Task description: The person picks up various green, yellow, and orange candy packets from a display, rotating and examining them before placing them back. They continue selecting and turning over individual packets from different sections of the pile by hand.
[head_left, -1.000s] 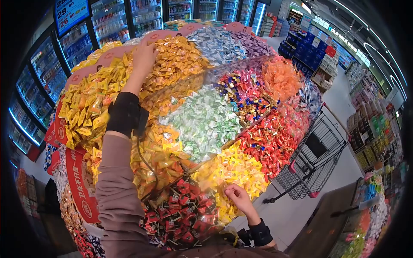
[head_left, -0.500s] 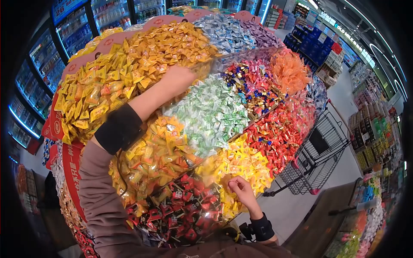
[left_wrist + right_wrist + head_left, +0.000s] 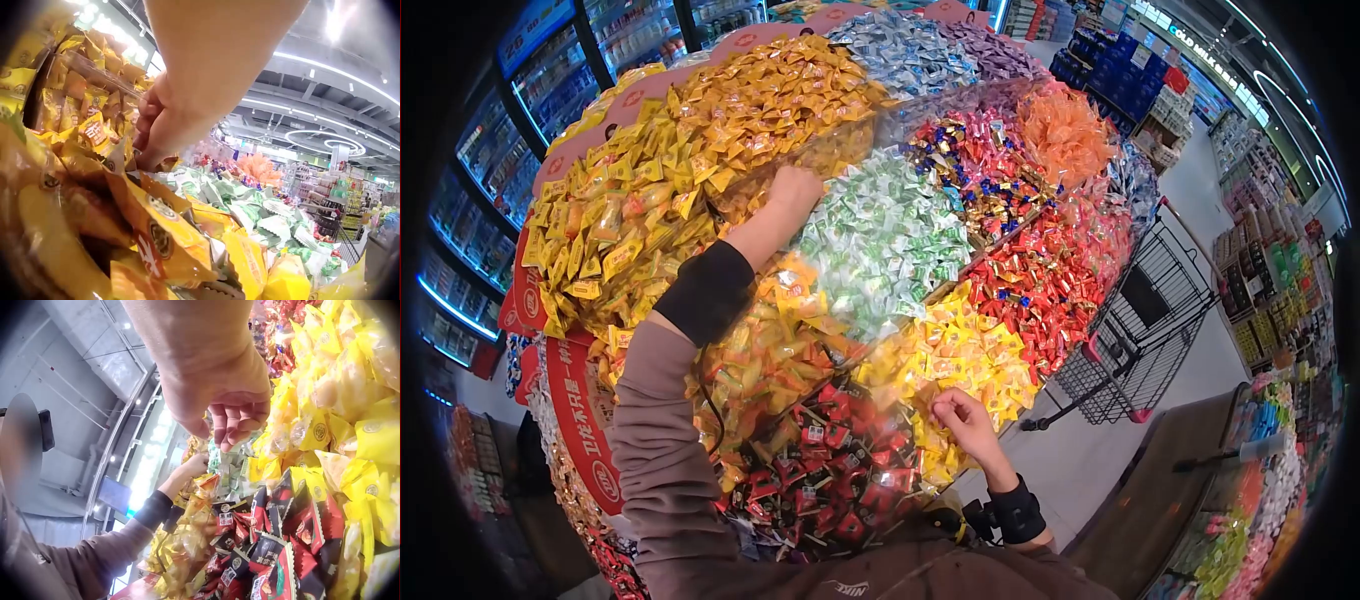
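My left hand (image 3: 798, 190) is down among orange-wrapped candies (image 3: 745, 200), beside the mound of green-and-white wrapped candies (image 3: 885, 240). In the left wrist view, the fingers of the left hand (image 3: 164, 115) are bent, their tips touching the orange wrappers (image 3: 165, 228); I cannot tell whether they pinch one. My right hand (image 3: 963, 418) hovers over yellow-wrapped candies (image 3: 970, 350) near the front. Its fingers are loosely curled, with nothing between them in the right wrist view, where the right hand (image 3: 234, 403) sits above red-and-black candies (image 3: 256, 537).
Clear dividers (image 3: 825, 150) separate the candy heaps. A red sign (image 3: 580, 420) runs along the left edge of the display. To the right stands a shopping cart (image 3: 1140, 320). Lit drink coolers (image 3: 630, 35) line the back, and stocked shelves (image 3: 1270, 290) stand far right.
My left hand has come from the far edge of the orange candies toward me and right, then shifted slightly back left and down. The right hand has hardly moved.
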Tool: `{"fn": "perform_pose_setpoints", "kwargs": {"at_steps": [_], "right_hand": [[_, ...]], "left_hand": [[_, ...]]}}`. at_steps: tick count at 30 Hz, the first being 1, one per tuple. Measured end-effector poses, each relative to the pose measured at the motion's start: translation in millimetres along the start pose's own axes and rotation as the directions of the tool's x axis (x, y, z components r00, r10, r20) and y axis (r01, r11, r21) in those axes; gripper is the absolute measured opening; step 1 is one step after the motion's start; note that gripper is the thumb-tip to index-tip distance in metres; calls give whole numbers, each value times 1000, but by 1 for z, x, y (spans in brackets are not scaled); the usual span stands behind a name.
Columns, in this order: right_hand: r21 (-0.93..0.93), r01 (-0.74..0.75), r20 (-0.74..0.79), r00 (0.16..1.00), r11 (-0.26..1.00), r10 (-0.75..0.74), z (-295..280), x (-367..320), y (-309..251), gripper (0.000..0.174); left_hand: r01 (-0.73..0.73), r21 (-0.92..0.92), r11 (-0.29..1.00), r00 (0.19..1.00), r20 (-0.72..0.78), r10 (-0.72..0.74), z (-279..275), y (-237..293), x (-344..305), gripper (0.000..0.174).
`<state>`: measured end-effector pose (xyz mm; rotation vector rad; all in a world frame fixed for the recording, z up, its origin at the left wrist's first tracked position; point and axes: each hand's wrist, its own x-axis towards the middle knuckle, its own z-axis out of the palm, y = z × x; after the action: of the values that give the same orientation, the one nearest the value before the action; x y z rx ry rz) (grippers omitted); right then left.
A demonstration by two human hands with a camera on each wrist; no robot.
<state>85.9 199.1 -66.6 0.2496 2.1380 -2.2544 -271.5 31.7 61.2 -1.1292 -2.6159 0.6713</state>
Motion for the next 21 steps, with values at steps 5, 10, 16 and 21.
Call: {"fn": "perform_pose_setpoints", "kwargs": {"at_steps": [5, 10, 16, 21], "right_hand": [[-28, 11, -5, 1000, 1000, -11, 0, -5, 4, 13], [-45, 28, -6, 1000, 999, -29, 3, -10, 4, 12], [-6, 14, -25, 1000, 1000, -14, 6, -15, 2, 10], [-22, 18, -34, 999, 1000, -18, 4, -19, 1, 11]], "left_hand": [[47, -93, 995, 904, -420, -82, -17, -11, -17, 28], [-15, -602, 798, 912, -335, -236, -56, 6, -41, 27], [-121, -713, 691, 924, -335, -184, -63, 27, -48, 26], [-35, -960, 279, 988, -76, -138, -39, 45, -32, 25]]}}
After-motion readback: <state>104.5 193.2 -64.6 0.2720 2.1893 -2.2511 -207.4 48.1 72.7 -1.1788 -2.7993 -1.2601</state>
